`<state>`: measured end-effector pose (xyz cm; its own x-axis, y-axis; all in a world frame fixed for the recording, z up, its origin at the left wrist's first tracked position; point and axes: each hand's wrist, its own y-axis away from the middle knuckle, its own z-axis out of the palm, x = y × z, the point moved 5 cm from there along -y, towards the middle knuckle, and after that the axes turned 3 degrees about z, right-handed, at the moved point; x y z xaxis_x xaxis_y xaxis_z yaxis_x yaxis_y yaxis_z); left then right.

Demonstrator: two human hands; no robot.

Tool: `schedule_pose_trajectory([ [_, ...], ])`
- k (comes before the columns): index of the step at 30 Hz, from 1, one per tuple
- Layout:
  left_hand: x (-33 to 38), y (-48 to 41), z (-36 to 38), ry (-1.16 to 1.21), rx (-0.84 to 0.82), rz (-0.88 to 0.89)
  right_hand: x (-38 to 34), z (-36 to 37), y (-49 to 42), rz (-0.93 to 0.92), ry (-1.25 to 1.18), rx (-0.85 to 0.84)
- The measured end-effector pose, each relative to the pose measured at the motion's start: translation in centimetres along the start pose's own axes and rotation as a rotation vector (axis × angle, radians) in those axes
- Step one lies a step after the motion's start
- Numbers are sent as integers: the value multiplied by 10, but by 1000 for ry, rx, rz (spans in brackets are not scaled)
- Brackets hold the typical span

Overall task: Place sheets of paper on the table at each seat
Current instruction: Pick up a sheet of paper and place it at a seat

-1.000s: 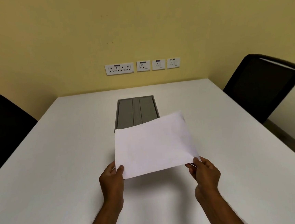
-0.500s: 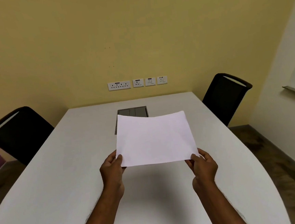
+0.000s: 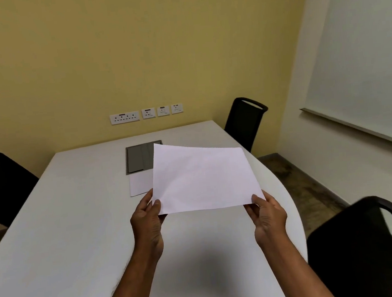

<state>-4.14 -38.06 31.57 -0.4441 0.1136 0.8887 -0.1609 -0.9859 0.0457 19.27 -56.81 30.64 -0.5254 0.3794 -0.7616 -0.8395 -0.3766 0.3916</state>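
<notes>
I hold a blank white sheet of paper [image 3: 202, 176] in the air above the white table [image 3: 62, 231]. My left hand [image 3: 148, 220] pinches its near left corner and my right hand [image 3: 266, 215] pinches its near right corner. The sheet tilts up and away from me. More white paper [image 3: 140, 185] lies flat on the table just behind it, below the grey panel, mostly hidden by the held sheet.
A grey cable hatch [image 3: 139, 157] is set into the table's middle. Black chairs stand at the left [image 3: 1, 186], far right [image 3: 246, 122] and near right [image 3: 365, 249]. A yellow wall with sockets [image 3: 145, 113] lies beyond; a whiteboard [image 3: 361, 67] hangs on the right.
The view has pulled back and swung right, bringing the near right chair into sight. The held sheet has shifted right, uncovering paper lying on the table.
</notes>
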Motion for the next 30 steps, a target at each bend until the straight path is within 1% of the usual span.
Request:
schedule_pose_trajectory([
  [6, -2, 56, 26, 49, -80, -48, -38, -48, 22, 69, -80, -31],
  [11, -4, 103, 63, 107, -108, -45, -79, -85, 28, 55, -80, -64],
  [17, -26, 177, 115, 134, -76, -38, -146, -145, 26, 42, -44, -122],
  [24, -55, 262, 180, 139, -13, -17, -219, -220, 3, 52, 8, -128],
  [27, -61, 281, 206, 129, 14, 4, -246, -233, -13, 51, 31, -149],
  [30, -63, 282, 229, 119, 35, 40, -265, -231, -30, 62, 27, -187],
])
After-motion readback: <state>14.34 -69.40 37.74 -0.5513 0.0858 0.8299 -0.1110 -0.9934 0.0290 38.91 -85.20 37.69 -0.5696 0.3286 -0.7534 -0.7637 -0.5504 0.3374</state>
